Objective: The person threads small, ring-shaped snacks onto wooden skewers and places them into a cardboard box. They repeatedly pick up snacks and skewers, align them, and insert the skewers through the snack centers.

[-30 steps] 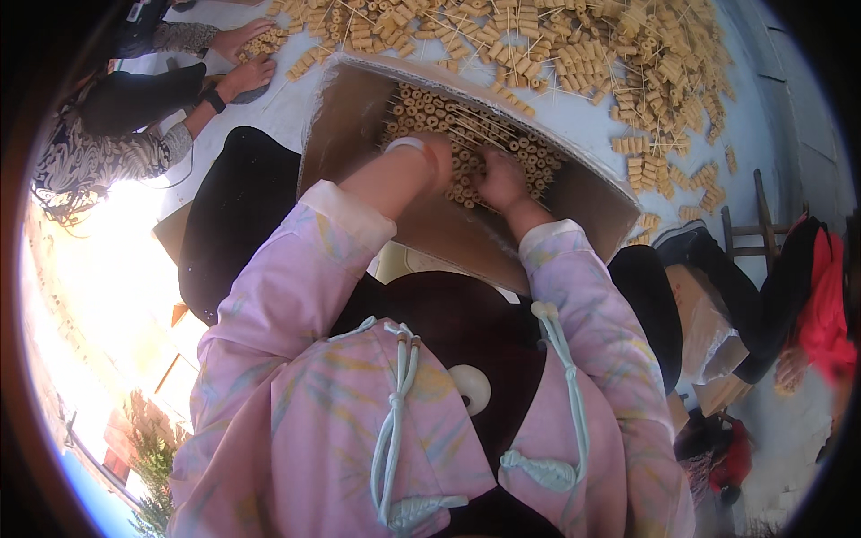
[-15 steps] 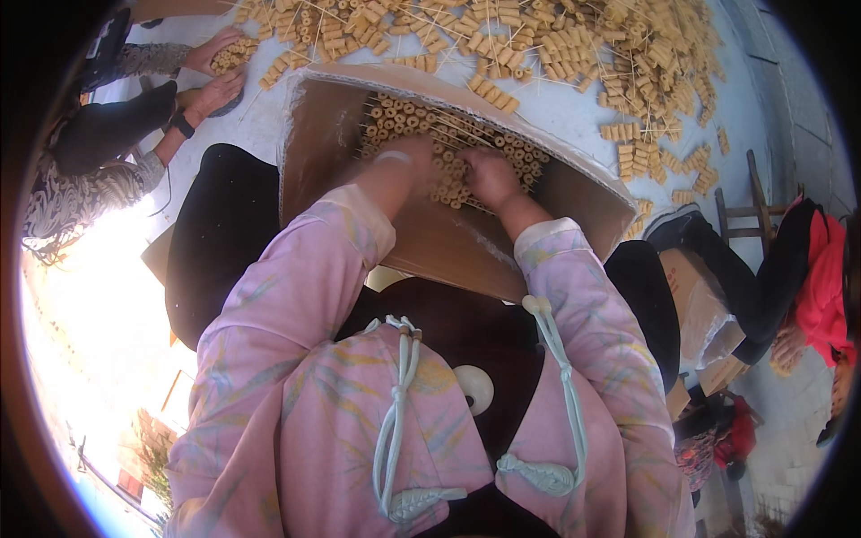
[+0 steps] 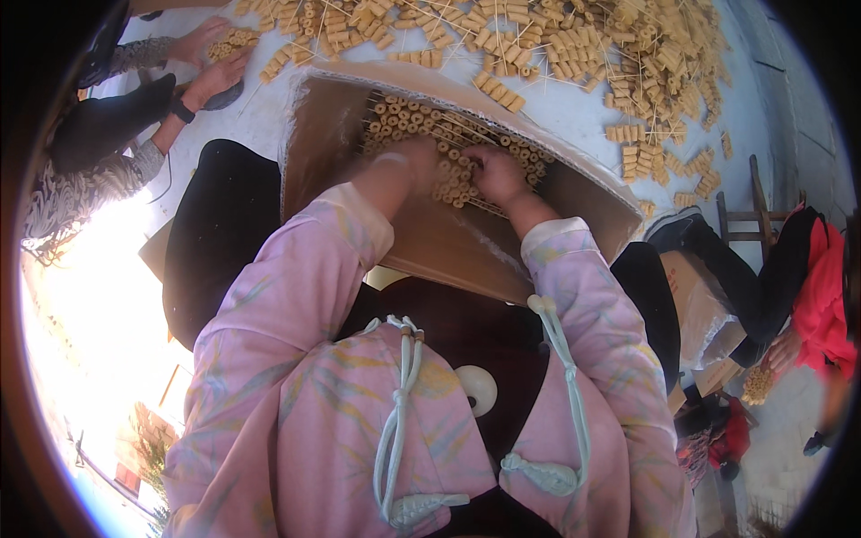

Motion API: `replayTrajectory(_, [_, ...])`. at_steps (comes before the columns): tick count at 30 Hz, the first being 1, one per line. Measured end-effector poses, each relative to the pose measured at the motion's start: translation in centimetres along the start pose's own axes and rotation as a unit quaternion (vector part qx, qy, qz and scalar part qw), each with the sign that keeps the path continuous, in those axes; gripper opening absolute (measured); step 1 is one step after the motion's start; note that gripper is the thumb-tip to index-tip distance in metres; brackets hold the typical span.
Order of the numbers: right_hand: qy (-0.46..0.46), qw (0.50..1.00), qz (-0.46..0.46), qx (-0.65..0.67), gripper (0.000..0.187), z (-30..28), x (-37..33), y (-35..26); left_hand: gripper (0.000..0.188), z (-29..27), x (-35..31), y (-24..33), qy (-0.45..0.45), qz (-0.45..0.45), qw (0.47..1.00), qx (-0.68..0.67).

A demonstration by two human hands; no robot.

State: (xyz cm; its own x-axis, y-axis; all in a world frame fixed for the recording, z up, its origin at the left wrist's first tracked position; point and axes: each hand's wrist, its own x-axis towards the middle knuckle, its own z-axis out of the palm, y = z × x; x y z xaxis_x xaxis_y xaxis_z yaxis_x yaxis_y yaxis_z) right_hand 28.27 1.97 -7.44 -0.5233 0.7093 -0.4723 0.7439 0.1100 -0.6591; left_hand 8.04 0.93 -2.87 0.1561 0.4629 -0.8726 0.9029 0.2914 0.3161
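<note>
Both my hands reach into an open cardboard box [image 3: 466, 249] that leans over my lap. Inside it, tan hollow rolls threaded on thin sticks [image 3: 456, 190] are packed with their round ends showing. My left hand [image 3: 414, 164], smeared by motion, is over the left part of the packed rolls; its fingers do not show clearly. To its right, my right hand [image 3: 499, 176] has its fingers bent and closed against the rolls. What lies between those fingertips is too small to make out.
A big heap of skewered rolls [image 3: 574, 49] covers the pale surface beyond the box. At the far left another person's hands [image 3: 215, 76] hold a bundle of rolls. On the right are a wooden stool [image 3: 752, 211], another carton [image 3: 689, 296] and a person in red [image 3: 821, 305].
My right hand has shifted slightly right over the rolls. My left hand stays in nearly the same place, still blurred. At the right, the person in red has lowered a bundle of rolls.
</note>
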Motion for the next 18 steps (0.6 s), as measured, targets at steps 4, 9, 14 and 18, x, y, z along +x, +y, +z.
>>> replayTrajectory(4, [0.007, 1.000, -0.022, -0.019, 0.035, 0.1, 0.0, 0.1, 0.057, -0.3, -0.4, 0.1, 0.013, 0.009, 1.000, 0.018])
replayTrajectory(9, [0.016, 1.000, -0.013, -0.019, 0.033, -0.1, -0.5, -0.4, 0.053, -0.6, -0.6, 0.2, -0.005, 0.031, 0.998, 0.053])
replayTrajectory(14, [-0.005, 0.995, -0.051, -0.084, 0.045, -0.6, -1.2, -0.8, 0.050, -0.7, -0.9, 0.2, -0.014, 0.014, 0.999, 0.049])
replayTrajectory(18, [-0.026, 0.992, -0.065, -0.104, 0.050, -0.7, -0.9, -0.7, 0.049, -0.8, -0.8, 0.3, -0.005, 0.019, 0.999, 0.028])
